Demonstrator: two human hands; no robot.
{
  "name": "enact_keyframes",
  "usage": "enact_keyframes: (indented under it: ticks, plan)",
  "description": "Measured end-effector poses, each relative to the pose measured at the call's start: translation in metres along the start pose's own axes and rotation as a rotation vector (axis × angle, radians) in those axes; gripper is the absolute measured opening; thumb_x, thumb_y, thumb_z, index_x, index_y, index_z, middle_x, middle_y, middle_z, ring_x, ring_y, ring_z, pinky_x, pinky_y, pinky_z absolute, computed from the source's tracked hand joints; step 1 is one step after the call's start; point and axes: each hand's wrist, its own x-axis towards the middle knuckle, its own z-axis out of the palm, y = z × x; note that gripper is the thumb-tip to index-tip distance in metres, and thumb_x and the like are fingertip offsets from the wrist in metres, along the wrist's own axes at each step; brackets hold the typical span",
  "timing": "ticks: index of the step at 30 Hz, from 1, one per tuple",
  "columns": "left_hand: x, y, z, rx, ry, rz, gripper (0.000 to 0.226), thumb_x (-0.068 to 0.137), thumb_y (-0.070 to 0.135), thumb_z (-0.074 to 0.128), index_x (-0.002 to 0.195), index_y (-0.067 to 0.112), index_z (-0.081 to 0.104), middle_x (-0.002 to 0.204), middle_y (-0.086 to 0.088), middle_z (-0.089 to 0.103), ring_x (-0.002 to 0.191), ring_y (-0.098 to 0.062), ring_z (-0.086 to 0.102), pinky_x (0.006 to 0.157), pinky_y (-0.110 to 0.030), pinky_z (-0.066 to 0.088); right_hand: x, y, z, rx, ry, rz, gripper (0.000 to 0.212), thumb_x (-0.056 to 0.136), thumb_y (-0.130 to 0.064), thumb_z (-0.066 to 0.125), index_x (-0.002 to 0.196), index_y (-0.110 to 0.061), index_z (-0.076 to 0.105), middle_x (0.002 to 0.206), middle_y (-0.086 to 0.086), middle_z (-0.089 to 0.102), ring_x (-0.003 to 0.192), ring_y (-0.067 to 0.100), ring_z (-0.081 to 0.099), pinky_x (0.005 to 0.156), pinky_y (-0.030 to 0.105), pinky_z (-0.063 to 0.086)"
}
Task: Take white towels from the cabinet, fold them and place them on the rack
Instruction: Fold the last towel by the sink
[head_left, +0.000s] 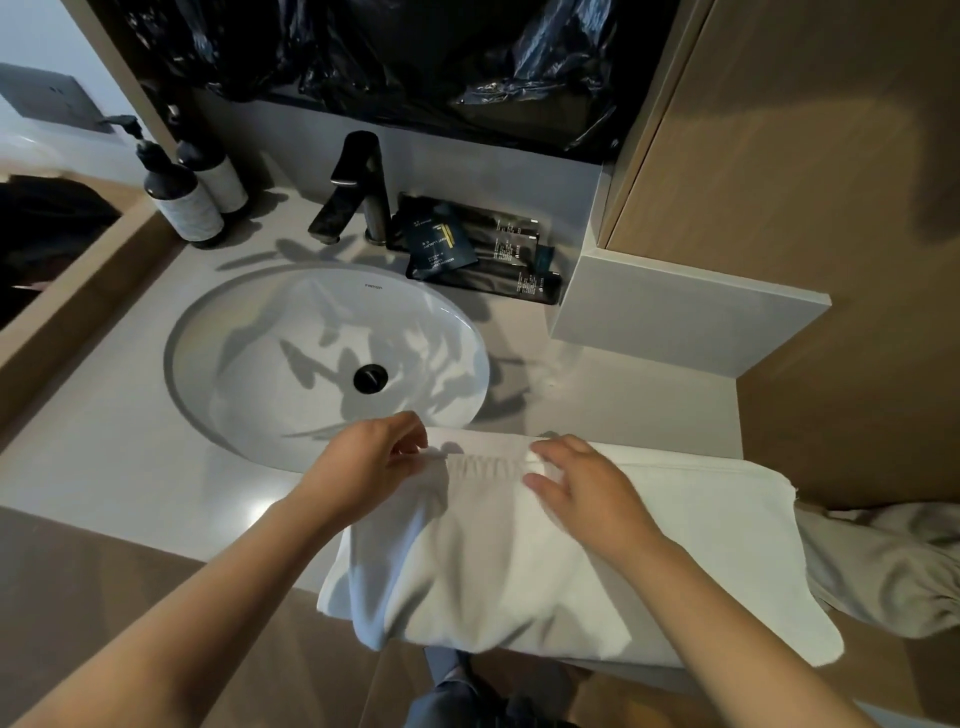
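Note:
A white towel (519, 561) lies spread over the front right of the grey counter (104, 457), hanging past the front edge. My left hand (369, 462) pinches the towel's far edge near the basin, fingers curled on the fabric. My right hand (587, 488) lies on the same far edge a little to the right, fingers bent onto the cloth; whether they grip it I cannot tell. The edge between the hands is bunched. A second, greyer towel (883, 566) hangs off the counter at the right.
An oval white sink (249, 358) with a black drain fills the counter's middle. Behind it stand a black faucet (358, 187), two pump bottles (182, 197) and a tray of dark toiletry packets (483, 249). Wooden panels (805, 156) rise at right.

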Motion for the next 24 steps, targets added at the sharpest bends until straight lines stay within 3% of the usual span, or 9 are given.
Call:
enact_keyframes:
  ticks: [3,6,9,10,13,15,17,20,24]
  plan:
    - [-0.013,0.000,-0.001,-0.225,0.081,-0.028,0.020,0.081,0.020,0.076,0.078,0.027,0.057,0.072,0.014,0.066,0.071,0.003,0.063,0.063,-0.007,0.043,0.006,-0.028,0.008,0.088,-0.130,-0.086,0.054,0.097,-0.043,0.054,0.146,-0.024,0.042,0.146,-0.007,0.046,0.119,0.017,0.054,0.103,0.022,0.037]
    - [-0.030,0.006,-0.002,-0.546,0.131,-0.086,0.020,0.080,0.011,0.078,0.083,0.023,0.062,0.079,0.008,0.072,0.078,-0.006,0.070,0.074,-0.017,0.053,0.015,-0.056,0.016,0.201,-0.251,-0.102,0.059,0.094,-0.041,0.059,0.148,-0.030,0.037,0.144,-0.008,0.045,0.115,0.020,0.056,0.101,0.033,0.045]
    - [-0.050,0.007,-0.001,-0.721,0.254,-0.146,0.022,0.079,0.019,0.079,0.095,0.020,0.064,0.090,0.000,0.074,0.084,-0.011,0.071,0.075,-0.022,0.056,0.022,-0.071,0.023,0.175,-0.229,-0.165,0.027,0.092,-0.033,0.062,0.117,-0.024,0.064,0.105,-0.008,0.057,0.092,0.015,0.057,0.085,0.032,0.047]
    - [-0.059,0.003,0.000,-0.737,0.299,-0.172,0.024,0.079,0.027,0.077,0.099,0.020,0.065,0.094,0.000,0.073,0.087,-0.010,0.070,0.075,-0.021,0.056,0.023,-0.072,0.024,0.171,-0.184,-0.189,0.015,0.092,-0.032,0.062,0.100,-0.020,0.067,0.090,-0.008,0.055,0.084,0.013,0.055,0.077,0.030,0.045]
    - [-0.096,-0.013,0.007,-0.710,0.395,-0.298,0.024,0.086,0.045,0.063,0.100,0.024,0.066,0.096,0.003,0.072,0.091,-0.011,0.068,0.079,-0.029,0.057,0.018,-0.065,0.018,0.240,-0.061,-0.244,0.025,0.094,-0.029,0.060,0.076,-0.012,0.058,0.077,-0.004,0.052,0.074,0.009,0.050,0.066,0.024,0.039]
    - [-0.121,-0.023,0.014,-0.716,0.387,-0.318,0.026,0.090,0.052,0.058,0.095,0.029,0.069,0.091,0.002,0.072,0.084,-0.014,0.068,0.075,-0.035,0.057,0.012,-0.061,0.010,0.278,-0.012,-0.287,0.024,0.095,-0.029,0.059,0.077,-0.014,0.058,0.078,-0.003,0.055,0.075,0.010,0.054,0.068,0.025,0.042]
    - [-0.137,-0.026,0.021,-0.668,0.328,-0.266,0.026,0.087,0.055,0.056,0.092,0.034,0.070,0.090,0.005,0.072,0.081,-0.014,0.068,0.069,-0.029,0.055,0.007,-0.059,0.001,0.291,0.017,-0.303,0.023,0.097,-0.032,0.056,0.079,-0.019,0.059,0.075,-0.004,0.056,0.071,0.012,0.054,0.068,0.028,0.044]
    - [-0.150,-0.025,0.029,-0.612,0.251,-0.206,0.026,0.086,0.057,0.059,0.105,0.041,0.067,0.102,0.016,0.070,0.092,-0.007,0.068,0.076,-0.033,0.059,-0.001,-0.055,-0.012,0.336,0.069,-0.294,0.027,0.097,-0.043,0.052,0.079,-0.024,0.058,0.066,-0.005,0.055,0.061,0.012,0.052,0.059,0.028,0.042]
    - [-0.152,-0.020,0.037,-0.418,0.278,-0.104,0.070,0.067,0.069,0.073,0.128,0.046,0.046,0.125,0.032,0.050,0.118,0.003,0.050,0.093,-0.019,0.043,-0.013,-0.048,-0.023,0.376,0.116,-0.266,0.038,0.091,-0.055,0.049,0.079,-0.020,0.058,0.065,0.004,0.054,0.062,0.025,0.051,0.058,0.037,0.043]
